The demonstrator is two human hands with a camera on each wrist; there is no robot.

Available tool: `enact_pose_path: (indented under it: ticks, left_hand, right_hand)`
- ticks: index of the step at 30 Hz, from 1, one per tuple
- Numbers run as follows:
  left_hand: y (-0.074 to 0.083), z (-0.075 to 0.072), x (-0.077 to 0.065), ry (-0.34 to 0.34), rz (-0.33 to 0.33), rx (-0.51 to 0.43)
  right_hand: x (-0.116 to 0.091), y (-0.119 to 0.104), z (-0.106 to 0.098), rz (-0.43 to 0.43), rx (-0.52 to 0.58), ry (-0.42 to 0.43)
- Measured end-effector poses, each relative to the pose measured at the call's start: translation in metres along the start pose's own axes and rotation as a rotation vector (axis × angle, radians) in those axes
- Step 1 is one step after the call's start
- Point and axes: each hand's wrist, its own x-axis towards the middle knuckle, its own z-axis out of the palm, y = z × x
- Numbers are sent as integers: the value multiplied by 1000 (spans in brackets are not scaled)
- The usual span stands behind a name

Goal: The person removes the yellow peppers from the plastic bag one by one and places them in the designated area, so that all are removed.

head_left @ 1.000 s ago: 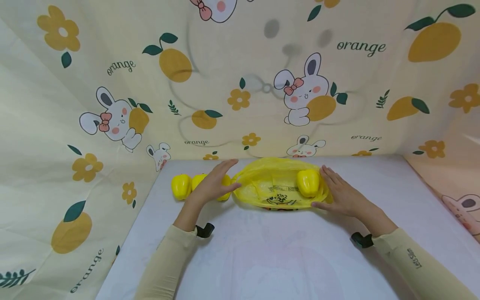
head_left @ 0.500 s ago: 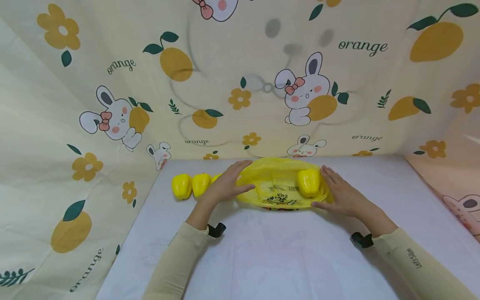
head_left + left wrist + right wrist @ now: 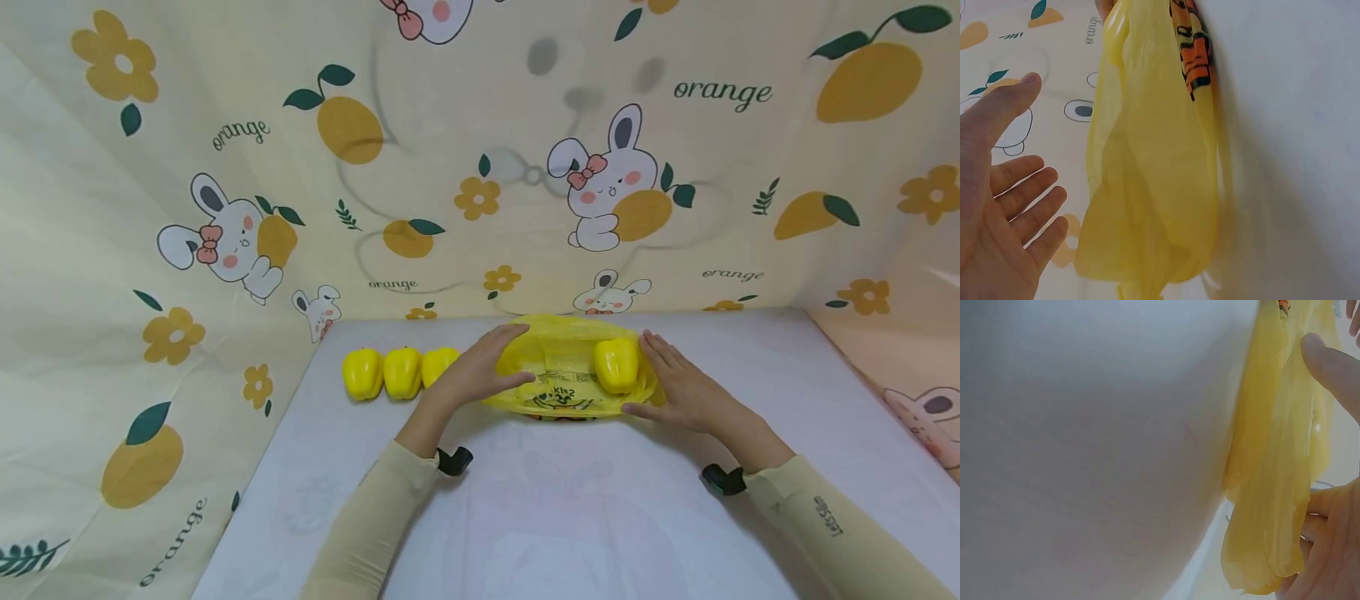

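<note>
A thin yellow plastic bag (image 3: 555, 383) with dark print lies on the white table, its mouth spread wide. Inside it, toward the right end, sits a glossy yellow bell pepper (image 3: 617, 365). My left hand (image 3: 477, 364) hovers over the bag's left end, fingers straight and thumb spread, holding nothing; the left wrist view shows its palm apart from the bag (image 3: 1141, 156). My right hand (image 3: 690, 392) rests against the bag's right end, with thumb and fingers spread along its edge. In the right wrist view its thumb (image 3: 1335, 369) touches the plastic.
Left of the bag stand three more yellow peppers in a row: an outer one (image 3: 363, 373), a middle one (image 3: 402, 372) and a third (image 3: 437, 364) partly behind my left hand. A printed cloth (image 3: 480, 242) hangs behind the white table (image 3: 540, 517).
My left hand has moved right, from in front of the peppers to over the bag's left end, uncovering the middle pepper. The right hand and the pepper in the bag have stayed put.
</note>
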Motion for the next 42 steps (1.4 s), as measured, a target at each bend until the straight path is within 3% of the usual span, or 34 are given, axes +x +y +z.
enact_pose_path:
  ticks: [22,42]
  left_hand:
    - [34,36,36,-83,-6,48]
    - [54,65,60,-72,16,77]
  right_hand:
    - [2,-1,-2,4,-12,-22]
    - [1,-5,-4,-20,-5,-6]
